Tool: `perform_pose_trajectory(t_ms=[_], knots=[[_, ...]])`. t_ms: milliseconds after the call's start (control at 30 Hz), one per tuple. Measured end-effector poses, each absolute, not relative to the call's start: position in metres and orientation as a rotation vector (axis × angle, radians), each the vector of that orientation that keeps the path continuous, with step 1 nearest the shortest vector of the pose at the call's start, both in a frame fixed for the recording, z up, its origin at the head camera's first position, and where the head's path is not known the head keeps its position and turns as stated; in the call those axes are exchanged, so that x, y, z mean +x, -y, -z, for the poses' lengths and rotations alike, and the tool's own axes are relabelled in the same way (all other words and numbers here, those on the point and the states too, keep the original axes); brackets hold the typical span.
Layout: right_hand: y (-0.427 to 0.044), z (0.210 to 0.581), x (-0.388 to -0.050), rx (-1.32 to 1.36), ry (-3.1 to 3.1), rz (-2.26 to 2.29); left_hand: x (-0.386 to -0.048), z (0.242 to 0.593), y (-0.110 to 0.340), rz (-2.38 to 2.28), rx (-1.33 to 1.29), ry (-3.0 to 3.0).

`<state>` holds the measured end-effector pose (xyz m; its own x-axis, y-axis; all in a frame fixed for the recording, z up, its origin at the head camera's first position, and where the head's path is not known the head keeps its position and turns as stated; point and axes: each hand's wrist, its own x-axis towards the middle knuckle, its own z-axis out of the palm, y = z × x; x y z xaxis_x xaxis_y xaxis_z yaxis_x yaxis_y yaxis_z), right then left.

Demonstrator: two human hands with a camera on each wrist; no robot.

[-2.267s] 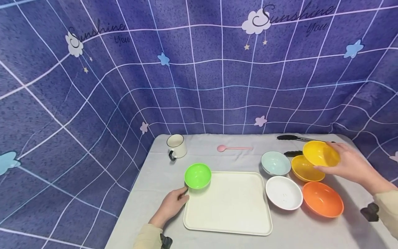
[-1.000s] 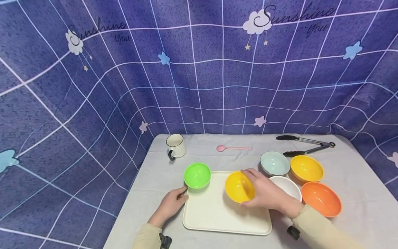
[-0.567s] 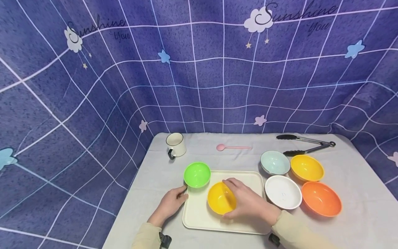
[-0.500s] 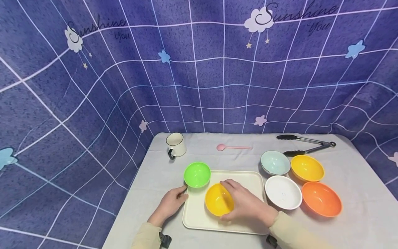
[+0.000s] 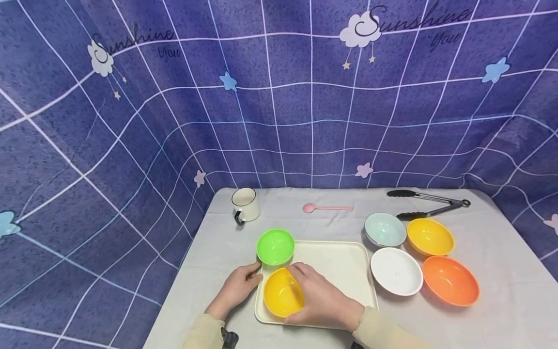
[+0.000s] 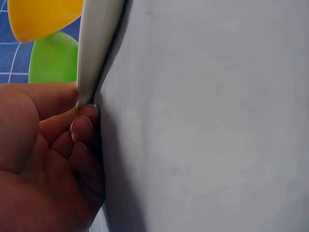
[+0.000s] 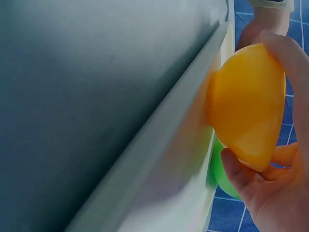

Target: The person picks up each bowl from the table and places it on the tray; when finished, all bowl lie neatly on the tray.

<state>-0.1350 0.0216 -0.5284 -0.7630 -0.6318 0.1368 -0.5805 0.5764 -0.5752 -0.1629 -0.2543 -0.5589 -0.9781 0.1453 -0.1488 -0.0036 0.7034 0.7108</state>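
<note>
My right hand (image 5: 320,295) grips a small yellow bowl (image 5: 279,293) by its rim, over the front left of the cream tray (image 5: 335,261). In the right wrist view, the yellow bowl (image 7: 248,104) is upright, its base at or just above the tray surface; I cannot tell which. My left hand (image 5: 239,286) pinches the tray's left edge. The left wrist view shows the thumb on the tray rim (image 6: 99,43) and the other fingers curled at its underside. A green bowl (image 5: 275,246) sits at the tray's back left corner, just behind the yellow one.
Right of the tray stand a pale blue bowl (image 5: 385,229), a white bowl (image 5: 396,271), a wider yellow bowl (image 5: 430,236) and an orange bowl (image 5: 450,281). Black-tipped tongs (image 5: 429,208) lie behind them. A pink spoon (image 5: 327,208) and white mug (image 5: 246,206) are at the back.
From the right side above the wider yellow bowl, my right hand has brought the small yellow bowl leftward and down to the tray's front left. My left hand stays at the tray edge.
</note>
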Motion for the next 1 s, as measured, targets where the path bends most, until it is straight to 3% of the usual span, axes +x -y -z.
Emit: perform_pose_trajectory(t_ms=[567,1000], knots=[[0.000,0.528,-0.133,-1.128,-2.661,0.967,-0.166,0.561,0.258,-1.140,0.145,-2.662],[-0.026,0.512,-0.128,-1.105,-2.733,0.977,-0.166,0.559,0.258,-1.137,0.156,-2.679]])
